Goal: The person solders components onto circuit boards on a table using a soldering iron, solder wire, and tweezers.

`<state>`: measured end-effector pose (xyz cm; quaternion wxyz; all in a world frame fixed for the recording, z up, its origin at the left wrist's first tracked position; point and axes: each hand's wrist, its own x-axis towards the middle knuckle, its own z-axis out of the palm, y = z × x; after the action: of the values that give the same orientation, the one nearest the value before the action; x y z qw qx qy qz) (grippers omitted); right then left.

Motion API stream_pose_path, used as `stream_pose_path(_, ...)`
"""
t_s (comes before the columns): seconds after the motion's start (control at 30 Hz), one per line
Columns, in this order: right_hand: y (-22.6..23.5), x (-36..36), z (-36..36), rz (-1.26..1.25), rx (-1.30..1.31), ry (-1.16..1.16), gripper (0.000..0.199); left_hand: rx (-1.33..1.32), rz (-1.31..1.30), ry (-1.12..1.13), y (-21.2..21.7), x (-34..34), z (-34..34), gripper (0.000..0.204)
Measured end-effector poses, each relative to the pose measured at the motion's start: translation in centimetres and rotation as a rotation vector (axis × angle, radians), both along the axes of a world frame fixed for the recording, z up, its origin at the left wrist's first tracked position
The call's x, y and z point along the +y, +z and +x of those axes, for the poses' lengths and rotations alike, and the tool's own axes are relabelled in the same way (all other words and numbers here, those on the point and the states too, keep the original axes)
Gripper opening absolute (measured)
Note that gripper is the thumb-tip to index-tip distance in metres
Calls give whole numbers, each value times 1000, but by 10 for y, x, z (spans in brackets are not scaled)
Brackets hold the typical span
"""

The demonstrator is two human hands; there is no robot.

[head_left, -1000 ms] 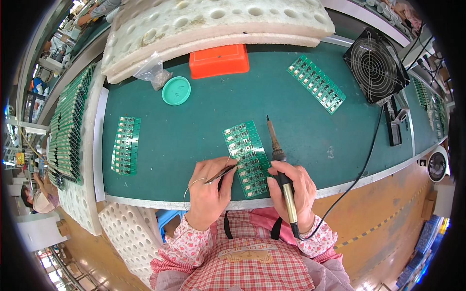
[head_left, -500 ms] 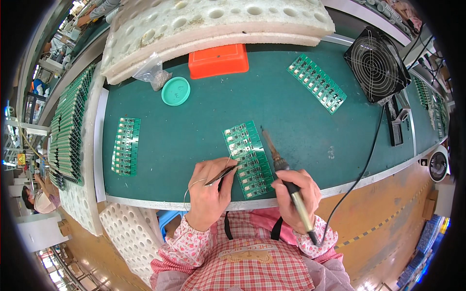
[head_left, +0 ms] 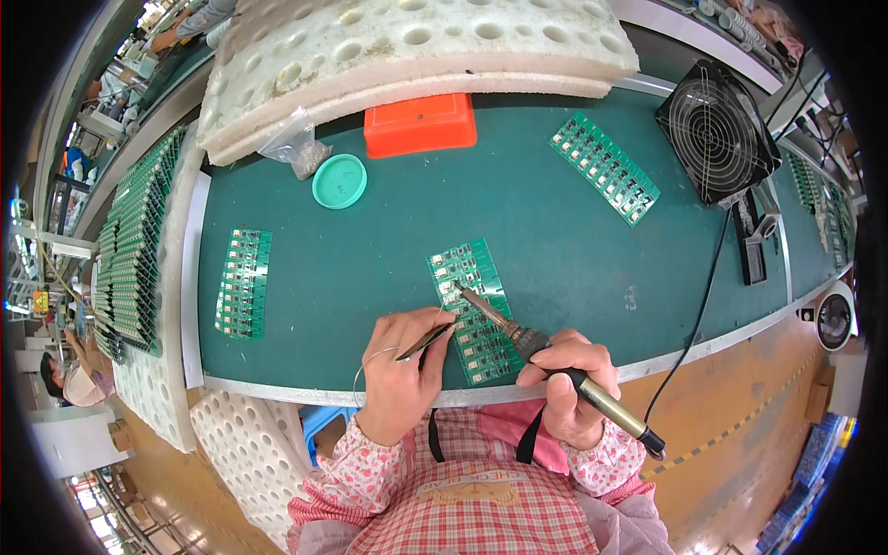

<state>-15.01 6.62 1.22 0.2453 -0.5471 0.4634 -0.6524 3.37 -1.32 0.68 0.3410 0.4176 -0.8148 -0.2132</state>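
Note:
A green circuit board panel [head_left: 490,356] with rows of small parts lies at a slant before me, near the table's front edge. My right hand [head_left: 575,375] is closed round a soldering iron [head_left: 606,407]. Its tip points left and meets the upper left part of the panel, or hovers just over it. At the panel's left edge, my left hand [head_left: 400,370] pinches a thin solder wire [head_left: 359,377] that loops beside the wrist. The same fingers hold a slim dark tool [head_left: 427,340], which looks like tweezers.
Other panels lie left [head_left: 244,285] and far right [head_left: 606,169]. Behind are a red bin [head_left: 421,126], a turquoise lid [head_left: 339,181] and a plastic bag [head_left: 301,153], below a foam block [head_left: 416,65]. A black fan [head_left: 717,134] and iron stand [head_left: 751,245] are right; racked boards [head_left: 134,250] left.
My right hand has swung the soldering iron leftward, bringing its tip from beside the panel to over its upper left part. The left hand has barely moved.

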Motion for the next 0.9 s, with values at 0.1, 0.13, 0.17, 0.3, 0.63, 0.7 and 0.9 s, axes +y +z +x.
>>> stream_pose_path(0.1,0,-2,0,-11,14,0,14,1,7,-2,0,0,1,25)
stream_pose_path(0.13,0,-2,0,-12,15,0,14,3,10,-2,0,0,0,25)
stream_pose_path(0.17,0,-2,0,-17,21,-1,14,3,9,-1,1,0,0,25)
stream_pose_path(0.3,-2,-2,0,-29,24,-7,14,8,16,-1,3,0,-1,23)
stream_pose_path(0.63,-1,-1,1,-39,24,-16,14,17,8,0,3,-1,-2,19)
stream_pose_path(0.7,-3,3,1,-4,12,-65,12,19,7,0,3,-1,-1,20)
stream_pose_path(0.9,-7,11,1,146,86,-135,7,23,6,2,2,0,-1,21)
